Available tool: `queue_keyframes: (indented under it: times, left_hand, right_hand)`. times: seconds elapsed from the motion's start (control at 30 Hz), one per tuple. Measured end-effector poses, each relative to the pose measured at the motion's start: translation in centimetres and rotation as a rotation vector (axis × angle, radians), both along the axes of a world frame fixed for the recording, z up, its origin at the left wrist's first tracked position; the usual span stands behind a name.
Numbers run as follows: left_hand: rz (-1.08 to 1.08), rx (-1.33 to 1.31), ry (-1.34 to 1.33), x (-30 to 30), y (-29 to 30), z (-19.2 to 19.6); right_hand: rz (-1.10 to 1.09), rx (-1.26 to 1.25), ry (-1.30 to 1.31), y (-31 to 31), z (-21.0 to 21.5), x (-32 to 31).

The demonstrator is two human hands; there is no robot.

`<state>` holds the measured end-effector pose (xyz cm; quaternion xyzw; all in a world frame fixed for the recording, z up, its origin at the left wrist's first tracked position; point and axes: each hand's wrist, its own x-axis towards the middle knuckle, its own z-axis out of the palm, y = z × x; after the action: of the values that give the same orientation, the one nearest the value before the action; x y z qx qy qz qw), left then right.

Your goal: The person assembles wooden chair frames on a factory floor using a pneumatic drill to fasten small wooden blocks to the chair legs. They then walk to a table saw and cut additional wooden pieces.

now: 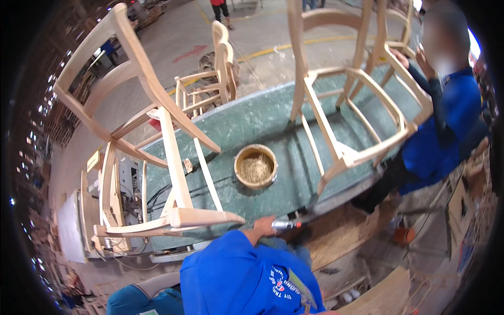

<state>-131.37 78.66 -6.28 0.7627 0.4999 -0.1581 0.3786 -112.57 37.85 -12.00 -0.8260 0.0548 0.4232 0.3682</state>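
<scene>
Head view shows the person's left hand (264,226), the nearer one, at a silver tool (283,225) just right of the fingers, its long axis running roughly left to right; whether the fingers grip it cannot be told, and the right hand cannot be made out. Beside them runs the near edge of the green table (247,113), with a leg of the left chair (173,152) close by; farther out, a bucket (257,185) stands in the gap before the right chair (322,113)

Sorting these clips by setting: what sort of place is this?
Probably a furniture workshop: unfinished wooden chair frames are on a long green bench, and a loose board lies nearby.
</scene>
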Motion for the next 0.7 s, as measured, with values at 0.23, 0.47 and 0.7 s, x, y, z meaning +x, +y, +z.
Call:
queue_keyframes:
  times: [0.23,0.47,0.7]
  left_hand:
    - [0.057,0.163,0.084,-3.8,-1.5,-1.7]
    - [0.130,0.209,-0.017,-8.0,-2.3,-1.3]
    - [0.324,0.336,-0.051,-12.8,-7.0,-1.1]
  right_hand:
    - [0.143,0.038,0.047,9.6,-0.3,3.3]
    - [0.376,0.036,0.078,12.4,1.3,6.0]
    - [0.558,0.046,0.065,15.4,1.5,7.6]
